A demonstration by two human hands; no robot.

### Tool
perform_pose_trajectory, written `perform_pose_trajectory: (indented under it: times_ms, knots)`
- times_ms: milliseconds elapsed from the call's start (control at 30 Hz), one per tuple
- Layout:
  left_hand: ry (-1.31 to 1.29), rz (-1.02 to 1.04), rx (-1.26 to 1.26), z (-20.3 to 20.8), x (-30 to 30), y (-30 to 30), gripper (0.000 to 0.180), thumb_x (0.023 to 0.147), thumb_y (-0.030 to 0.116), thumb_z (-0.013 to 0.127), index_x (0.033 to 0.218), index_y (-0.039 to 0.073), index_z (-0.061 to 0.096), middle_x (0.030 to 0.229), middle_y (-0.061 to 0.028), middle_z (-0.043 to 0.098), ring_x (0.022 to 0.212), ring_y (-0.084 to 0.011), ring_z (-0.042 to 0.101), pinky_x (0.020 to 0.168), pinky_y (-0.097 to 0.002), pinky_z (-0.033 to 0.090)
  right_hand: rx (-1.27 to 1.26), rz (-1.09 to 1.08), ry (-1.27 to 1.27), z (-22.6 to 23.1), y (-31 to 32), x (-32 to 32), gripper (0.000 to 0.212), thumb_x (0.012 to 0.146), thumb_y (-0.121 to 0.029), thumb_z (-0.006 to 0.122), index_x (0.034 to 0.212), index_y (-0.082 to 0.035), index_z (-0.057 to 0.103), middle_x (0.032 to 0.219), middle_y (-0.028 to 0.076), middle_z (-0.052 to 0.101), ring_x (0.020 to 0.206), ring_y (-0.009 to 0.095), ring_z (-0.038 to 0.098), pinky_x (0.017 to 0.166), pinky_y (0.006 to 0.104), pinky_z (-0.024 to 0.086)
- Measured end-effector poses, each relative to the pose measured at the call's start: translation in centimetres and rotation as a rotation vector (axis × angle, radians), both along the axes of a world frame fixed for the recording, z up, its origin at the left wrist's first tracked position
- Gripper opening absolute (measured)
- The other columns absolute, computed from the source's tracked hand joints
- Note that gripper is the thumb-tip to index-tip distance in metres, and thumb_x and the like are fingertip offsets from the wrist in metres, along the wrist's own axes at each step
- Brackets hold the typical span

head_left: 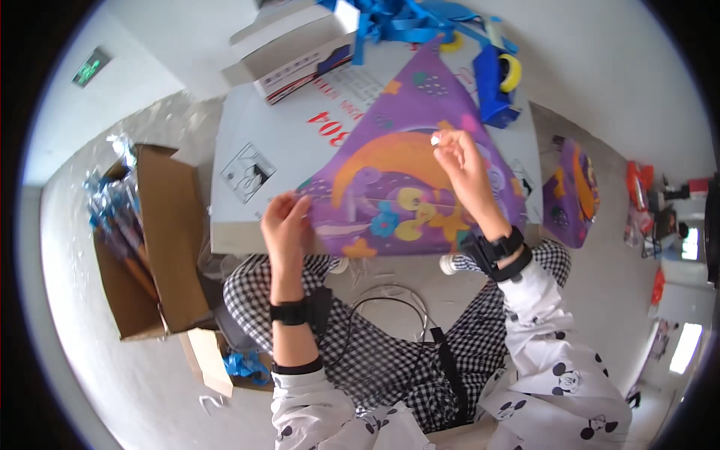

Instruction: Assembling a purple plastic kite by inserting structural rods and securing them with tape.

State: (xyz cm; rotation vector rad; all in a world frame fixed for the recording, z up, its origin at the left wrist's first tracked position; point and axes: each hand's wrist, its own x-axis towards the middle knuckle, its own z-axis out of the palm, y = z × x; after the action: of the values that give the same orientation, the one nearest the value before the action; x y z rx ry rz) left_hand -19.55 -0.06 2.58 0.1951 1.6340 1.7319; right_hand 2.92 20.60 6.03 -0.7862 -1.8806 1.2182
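A purple triangular kite (375,154) with an orange crescent, flowers and a yellow cartoon figure lies across the table, its point toward the far side. At its near left corner my left hand (283,225) is closed, thumb and fingers pinching the edge; the fingertips are slightly blurred. Over the right part of the kite, my right hand (466,174) is raised with a small white piece (435,140) pinched between thumb and finger. The piece is too small to name. A thin pale line runs across the kite between the two hands.
On the table stand an open white box (307,56), blue ribbons (397,21) and a blue tape dispenser (495,94) with a yellow roll. A cardboard box (176,240) of plastic-wrapped rods is at left. Another purple kite (562,202) hangs beyond the table's right edge.
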Motion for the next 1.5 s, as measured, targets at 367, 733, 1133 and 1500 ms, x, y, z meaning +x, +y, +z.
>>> perform_pose_trajectory:
  times_ms: [367, 733, 1133, 1500]
  knots:
    - [-0.076, -0.110, 0.172, 3.0, 1.5, -1.2, 0.023, 0.086, 0.001, 0.066, 0.109, -0.003, 0.061, 0.092, -0.0035, 0.065, 0.084, -0.0096, 0.062, 0.076, -0.0223, 0.051, -0.118, 0.475, -0.360, 5.5, -10.1, -11.3, 0.014, 0.090, -0.001, 0.060, 0.100, -0.003, 0.050, 0.086, 0.006, 0.061, 0.081, 0.012, 0.062, 0.071, 0.0259, 0.050]
    - [-0.021, -0.036, 0.281, 3.0, 1.9, -1.5, 0.028, 0.085, 0.000, 0.066, 0.111, -0.004, 0.057, 0.097, -0.0060, 0.064, 0.080, -0.0078, 0.060, 0.070, -0.0211, 0.050, 0.137, 0.454, -0.239, 7.5, -9.4, -13.4, 0.027, 0.082, 0.005, 0.061, 0.106, -0.005, 0.054, 0.096, 0.009, 0.066, 0.097, 0.026, 0.065, 0.083, 0.0355, 0.051]
    - [-0.446, -0.023, 0.246, 2.9, 0.7, -1.5, 0.030, 0.098, 0.034, 0.050, 0.107, 0.008, 0.063, 0.101, 0.0021, 0.060, 0.083, -0.0060, 0.055, 0.071, -0.0235, 0.044, 1.062, 0.744, -0.401, 6.9, -7.1, -13.2, 0.028, 0.081, 0.002, 0.055, 0.106, -0.009, 0.062, 0.119, 0.003, 0.061, 0.124, 0.026, 0.051, 0.102, 0.0405, 0.040]
    - [-0.408, 0.057, 0.401, 2.6, 1.6, -0.8, 0.016, 0.093, 0.019, 0.062, 0.098, 0.005, 0.067, 0.097, 0.0011, 0.066, 0.089, -0.0051, 0.056, 0.077, -0.0220, 0.044, 0.185, 0.387, -0.113, 5.7, -7.5, -12.9, 0.032, 0.087, -0.009, 0.061, 0.118, -0.003, 0.060, 0.126, 0.015, 0.058, 0.127, 0.031, 0.048, 0.104, 0.0412, 0.039]
